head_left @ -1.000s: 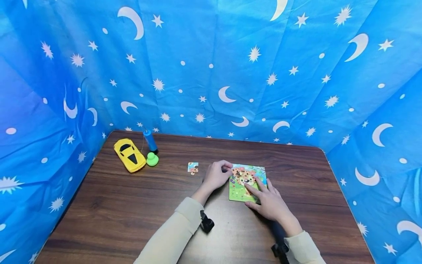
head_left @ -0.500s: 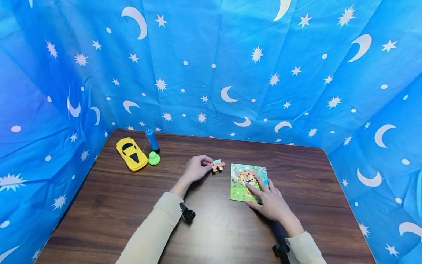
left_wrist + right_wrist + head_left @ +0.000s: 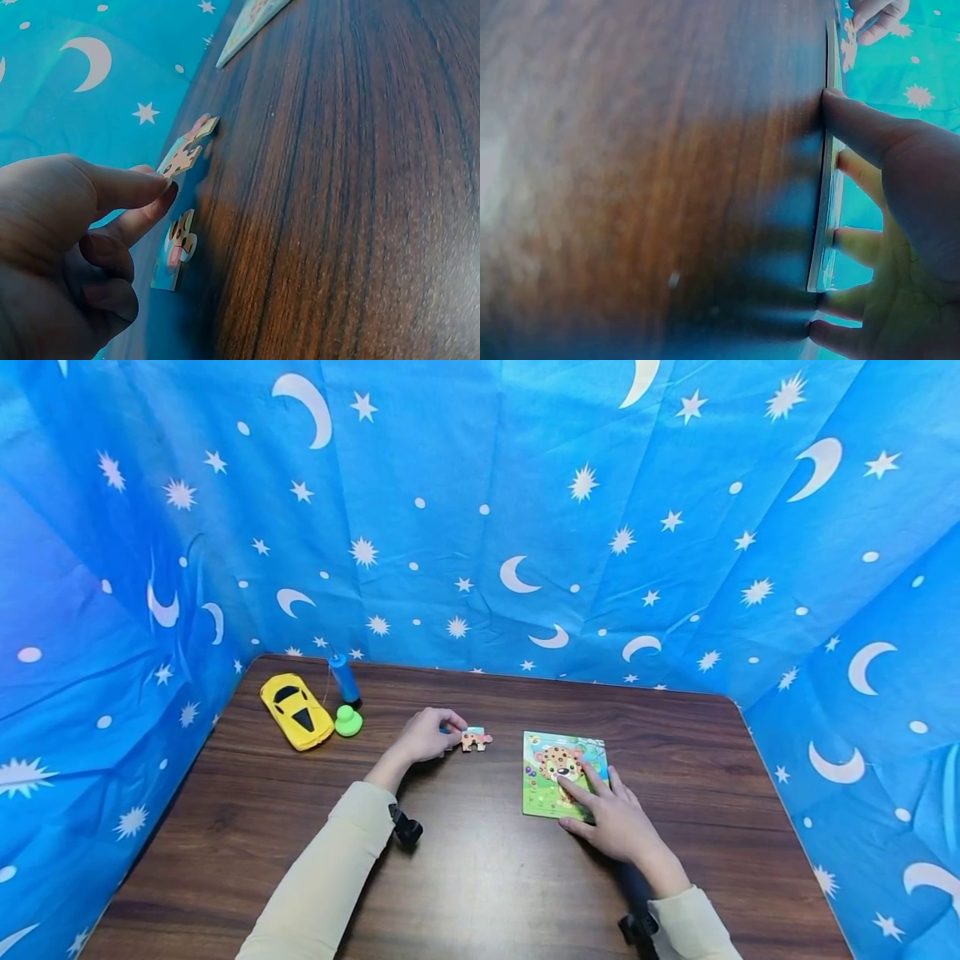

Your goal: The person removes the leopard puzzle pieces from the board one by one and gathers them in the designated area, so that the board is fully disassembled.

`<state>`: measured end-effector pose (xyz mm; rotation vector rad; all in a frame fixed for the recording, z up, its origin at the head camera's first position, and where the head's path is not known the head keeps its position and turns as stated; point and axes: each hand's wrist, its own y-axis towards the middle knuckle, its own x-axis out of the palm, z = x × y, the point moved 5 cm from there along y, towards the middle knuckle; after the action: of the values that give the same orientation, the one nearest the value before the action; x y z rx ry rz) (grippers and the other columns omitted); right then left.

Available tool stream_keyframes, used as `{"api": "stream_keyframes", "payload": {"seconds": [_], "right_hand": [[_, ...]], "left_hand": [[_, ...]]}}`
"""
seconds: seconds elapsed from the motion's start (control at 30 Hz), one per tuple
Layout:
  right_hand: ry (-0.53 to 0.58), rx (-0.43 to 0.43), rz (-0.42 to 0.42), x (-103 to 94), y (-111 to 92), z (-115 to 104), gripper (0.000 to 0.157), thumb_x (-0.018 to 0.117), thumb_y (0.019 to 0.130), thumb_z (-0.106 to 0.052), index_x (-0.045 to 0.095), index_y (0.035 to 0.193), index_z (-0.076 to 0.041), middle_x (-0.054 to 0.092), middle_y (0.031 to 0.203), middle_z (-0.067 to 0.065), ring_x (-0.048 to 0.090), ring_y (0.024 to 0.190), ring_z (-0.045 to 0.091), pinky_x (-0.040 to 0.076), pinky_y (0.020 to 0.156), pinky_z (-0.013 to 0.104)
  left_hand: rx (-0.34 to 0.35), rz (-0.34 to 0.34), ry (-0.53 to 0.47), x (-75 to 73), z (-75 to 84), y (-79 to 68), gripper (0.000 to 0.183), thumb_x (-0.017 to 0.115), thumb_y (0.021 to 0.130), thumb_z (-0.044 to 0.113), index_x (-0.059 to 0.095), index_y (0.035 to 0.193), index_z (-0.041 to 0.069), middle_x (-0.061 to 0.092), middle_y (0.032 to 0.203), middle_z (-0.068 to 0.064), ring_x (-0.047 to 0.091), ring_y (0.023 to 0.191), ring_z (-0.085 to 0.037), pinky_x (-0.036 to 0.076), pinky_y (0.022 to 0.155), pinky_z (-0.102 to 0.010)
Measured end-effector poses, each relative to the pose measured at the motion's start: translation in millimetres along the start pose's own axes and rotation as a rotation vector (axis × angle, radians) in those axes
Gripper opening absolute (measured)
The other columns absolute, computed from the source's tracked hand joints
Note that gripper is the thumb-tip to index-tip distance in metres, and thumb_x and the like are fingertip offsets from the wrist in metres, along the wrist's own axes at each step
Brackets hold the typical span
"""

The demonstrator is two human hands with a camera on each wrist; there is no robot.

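Note:
My left hand (image 3: 426, 737) pinches a spotted jigsaw piece (image 3: 474, 740) between thumb and finger, left of the puzzle board. In the left wrist view this piece (image 3: 182, 157) juts out beyond the fingertips, tilted. A second jigsaw piece (image 3: 177, 249) lies beneath that hand, mostly hidden by the fingers in the head view. The square puzzle board (image 3: 542, 797) carries a leopard on green and blue. On its right side rests my right hand (image 3: 618, 822), fingers spread. In the right wrist view the thumb (image 3: 855, 120) lies against the board's edge.
At the back left of the brown wooden table (image 3: 480, 860) lie a yellow toy car (image 3: 297, 712), a blue cylinder (image 3: 344, 678) and a small green knobbed toy (image 3: 348, 721). Blue cloth (image 3: 450, 527) with moons and stars hangs behind and at both sides.
My left hand has travelled left from the board's edge, the jigsaw piece in its fingers, and is now over the second piece. My right hand has stayed on the board.

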<state>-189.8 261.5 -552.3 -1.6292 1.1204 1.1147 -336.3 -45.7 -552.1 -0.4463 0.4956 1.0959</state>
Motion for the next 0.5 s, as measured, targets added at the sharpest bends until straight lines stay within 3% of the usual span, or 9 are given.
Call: {"api": "stream_keyframes", "payload": {"seconds": [0.27, 0.5], "right_hand": [[-0.011, 0.006, -0.006, 1.3, 1.0, 0.2, 0.069, 0.064, 0.097, -0.058, 0.047, 0.158, -0.031, 0.026, 0.167, 0.022, 0.016, 0.148, 0.061, 0.027, 0.108, 0.076], [-0.007, 0.004, -0.005, 0.3, 1.1, -0.4, 0.069, 0.065, 0.097, -0.058, 0.047, 0.158, -0.031, 0.027, 0.167, 0.022, 0.017, 0.148, 0.061, 0.027, 0.108, 0.076]], "left_hand": [[0.014, -0.003, 0.144, 2.6, -0.4, 2.5, 0.010, 0.068, 0.102, 0.017, 0.076, 0.108, 0.019, 0.068, 0.095, 0.005, 0.062, 0.084, -0.015, 0.049, 0.081, -0.041], [0.046, -0.003, 0.207, 5.3, -0.9, 3.6, 0.011, 0.071, 0.100, 0.019, 0.075, 0.109, 0.022, 0.068, 0.102, 0.007, 0.063, 0.096, -0.014, 0.050, 0.088, -0.042]]}}
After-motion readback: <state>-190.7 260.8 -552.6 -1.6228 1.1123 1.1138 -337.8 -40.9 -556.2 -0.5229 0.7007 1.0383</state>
